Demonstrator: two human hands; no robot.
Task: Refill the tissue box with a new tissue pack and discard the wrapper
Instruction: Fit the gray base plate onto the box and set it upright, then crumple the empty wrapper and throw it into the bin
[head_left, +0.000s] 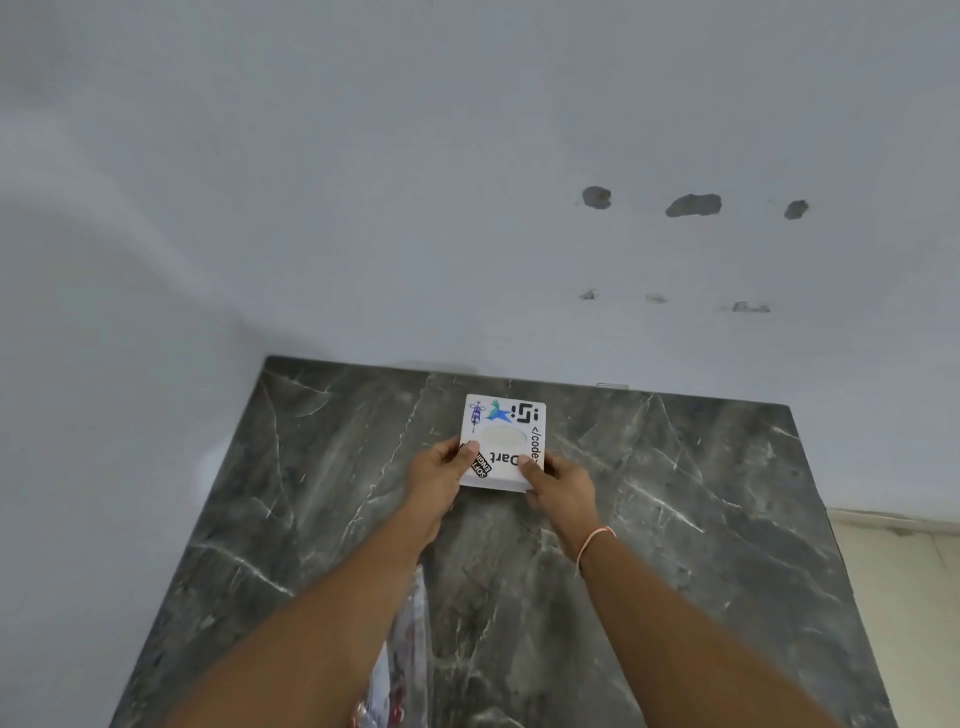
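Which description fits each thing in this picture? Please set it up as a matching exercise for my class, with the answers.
Things:
1. tissue box
2. left hand
3. right hand
4. crumpled wrapper

Descriptions:
a. partly hidden under the left forearm
b. white, covered in stickers, on the marble counter
c. grips the box's near right corner, thread band at the wrist
d. grips the box's near left edge

Pairs: 1-b, 2-d, 3-c, 4-a

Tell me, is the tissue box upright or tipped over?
Upright: the tissue box sits flat on the marble counter, oval opening facing up.
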